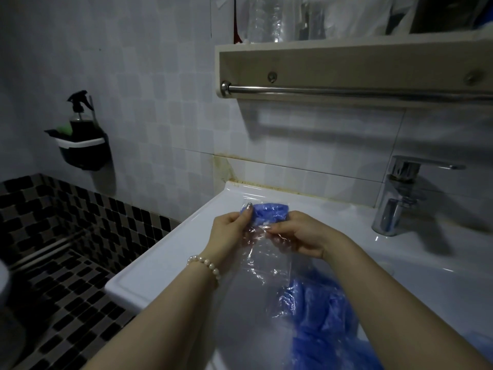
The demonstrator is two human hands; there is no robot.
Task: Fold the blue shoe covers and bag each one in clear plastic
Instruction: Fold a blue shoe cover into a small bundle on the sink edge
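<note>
Holding a folded blue shoe cover [269, 213] above the white sink rim [165, 244], the left hand [229, 233] pinches it while the right hand [298, 236] pinches the clear plastic bag [266, 265]. Both seem light, soft and slippery; better hold near the bag's mouth edge.

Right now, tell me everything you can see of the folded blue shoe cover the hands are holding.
The folded blue shoe cover is a small crumpled bundle of thin, glossy blue plastic. It is held above the white sink counter, pinched between the left hand and the right hand. It appears to sit at the far end of a clear plastic bag.
</note>
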